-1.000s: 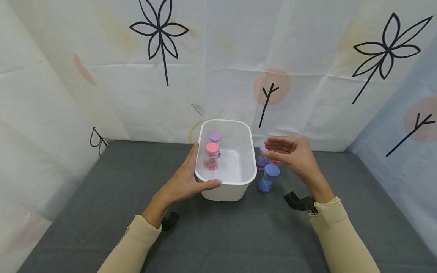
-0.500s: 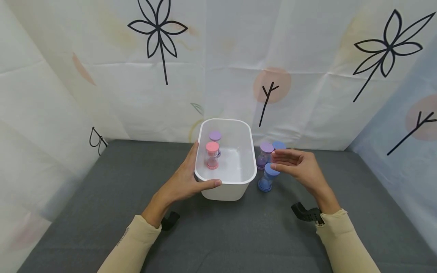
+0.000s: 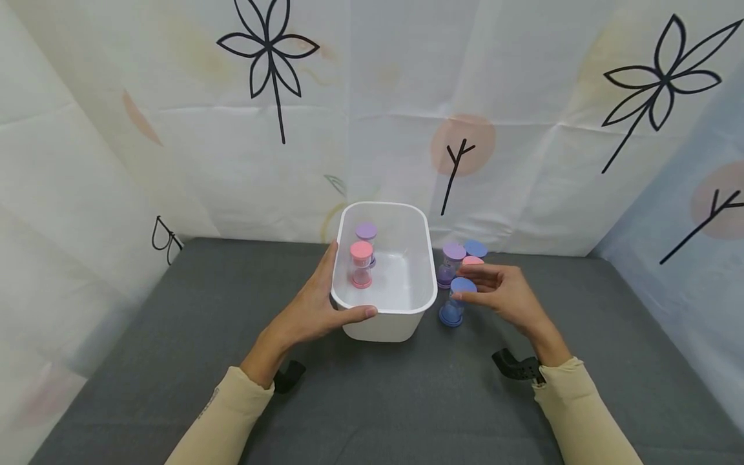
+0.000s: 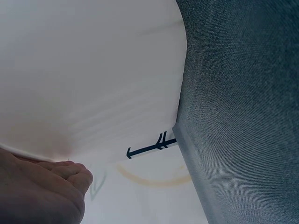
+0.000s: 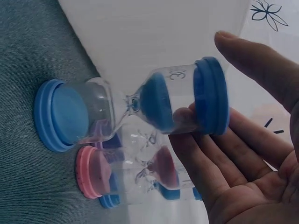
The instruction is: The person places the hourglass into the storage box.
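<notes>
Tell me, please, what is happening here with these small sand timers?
A person's left hand holds the white bin, where a pink timer and a purple timer stand. The right hand is around the top of the nearest blue timer, which stands on the dark table; its thumb looks apart from the cap. Three more timers stand just behind: one purple, one pink and one blue.
</notes>
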Available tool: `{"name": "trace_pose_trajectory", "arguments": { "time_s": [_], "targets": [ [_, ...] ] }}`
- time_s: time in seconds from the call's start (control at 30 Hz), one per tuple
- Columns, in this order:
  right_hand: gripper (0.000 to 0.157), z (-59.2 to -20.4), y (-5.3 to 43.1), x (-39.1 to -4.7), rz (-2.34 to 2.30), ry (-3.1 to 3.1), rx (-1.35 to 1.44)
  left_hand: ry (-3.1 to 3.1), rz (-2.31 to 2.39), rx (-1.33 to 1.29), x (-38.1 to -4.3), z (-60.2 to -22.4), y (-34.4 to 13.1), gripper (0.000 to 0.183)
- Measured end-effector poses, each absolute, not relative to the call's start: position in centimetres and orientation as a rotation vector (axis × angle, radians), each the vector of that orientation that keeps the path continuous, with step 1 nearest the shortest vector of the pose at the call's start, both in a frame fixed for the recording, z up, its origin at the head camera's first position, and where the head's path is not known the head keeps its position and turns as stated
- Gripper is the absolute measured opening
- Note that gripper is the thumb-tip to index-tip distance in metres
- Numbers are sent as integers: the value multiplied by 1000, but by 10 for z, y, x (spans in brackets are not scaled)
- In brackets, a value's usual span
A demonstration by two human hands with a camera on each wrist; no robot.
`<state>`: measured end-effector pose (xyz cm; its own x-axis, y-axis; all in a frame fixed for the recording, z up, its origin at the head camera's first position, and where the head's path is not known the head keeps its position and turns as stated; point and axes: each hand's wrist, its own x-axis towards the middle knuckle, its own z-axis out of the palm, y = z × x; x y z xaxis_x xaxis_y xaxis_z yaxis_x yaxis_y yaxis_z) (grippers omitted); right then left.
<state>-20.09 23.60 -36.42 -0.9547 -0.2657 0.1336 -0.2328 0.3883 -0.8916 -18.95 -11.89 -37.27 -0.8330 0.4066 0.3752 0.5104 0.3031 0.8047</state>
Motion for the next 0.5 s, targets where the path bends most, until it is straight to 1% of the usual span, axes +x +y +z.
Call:
{"name": "trace_pose_trajectory", "arguments": {
  "time_s": [0.1,0.37,0.5],
  "targets": [
    [58,-365,237,-201,-1599,2594,-477,-2447,-1586,-877,-190,-372,-119,125],
    [60,-370,245,-205,-1627,2459,-514,-2457,-1584,-876,-190,-372,-119,126],
    [58,-371,247,-207,-1612,2432,-525,-2454,-1590,-874,-190,-372,-120,126]
  ]
}}
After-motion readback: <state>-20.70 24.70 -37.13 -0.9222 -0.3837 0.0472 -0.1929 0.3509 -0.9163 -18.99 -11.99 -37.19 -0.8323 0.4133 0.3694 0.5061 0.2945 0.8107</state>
